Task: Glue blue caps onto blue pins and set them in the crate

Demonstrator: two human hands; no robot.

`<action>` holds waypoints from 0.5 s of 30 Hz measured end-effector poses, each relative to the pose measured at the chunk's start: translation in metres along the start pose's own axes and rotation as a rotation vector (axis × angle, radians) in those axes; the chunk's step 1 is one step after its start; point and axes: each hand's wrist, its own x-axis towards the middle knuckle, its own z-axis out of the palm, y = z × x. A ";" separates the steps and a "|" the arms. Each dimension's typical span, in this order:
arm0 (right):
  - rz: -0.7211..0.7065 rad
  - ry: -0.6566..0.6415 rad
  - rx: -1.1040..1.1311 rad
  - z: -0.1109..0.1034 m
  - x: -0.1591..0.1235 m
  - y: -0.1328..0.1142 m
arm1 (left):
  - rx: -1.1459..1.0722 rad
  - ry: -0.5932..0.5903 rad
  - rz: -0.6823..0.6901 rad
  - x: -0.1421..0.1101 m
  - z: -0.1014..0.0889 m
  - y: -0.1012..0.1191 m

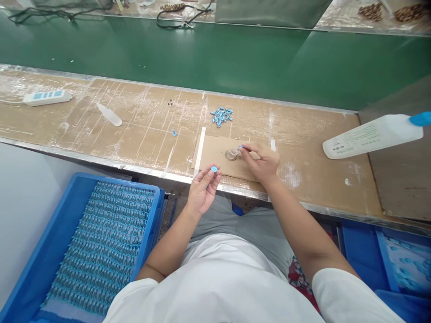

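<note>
Thumb and fingers of a worker's left hand (pixel 202 192) pinch a round blue disc (pixel 214 169) above the near edge of the bench (pixel 310 148). The right hand (pixel 264 162) grips a small blue piece (pixel 240 146) between thumb and fingertips, over a small clear dish (pixel 231 155). The dish sits on a cardboard sheet (pixel 215 146) by the bench's near edge, a white strip (pixel 200 150) along the sheet's left side. Beyond the sheet, toward the far edge, lies a pile of blue parts (pixel 222 116); a single blue bit (pixel 174 133) rests to the left. Farther out, a translucent squeeze bottle (pixel 109 115) and a power strip (pixel 47 97) lie toward the bench's left end, a large white bottle (pixel 373 136) near its right end. A green belt (pixel 202 54) borders the far edge; below the near edge, at left, a blue bin (pixel 63 224) holds rows of blue pieces.
</note>
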 end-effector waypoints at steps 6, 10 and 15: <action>0.355 0.225 0.425 -0.005 -0.004 -0.042 | 0.036 0.019 -0.003 0.003 0.011 -0.002; 0.409 0.176 0.579 -0.016 -0.016 -0.085 | 0.086 -0.017 0.010 0.000 0.020 -0.005; 0.368 0.128 0.650 -0.016 -0.032 -0.112 | 0.089 -0.081 0.041 -0.011 0.028 -0.007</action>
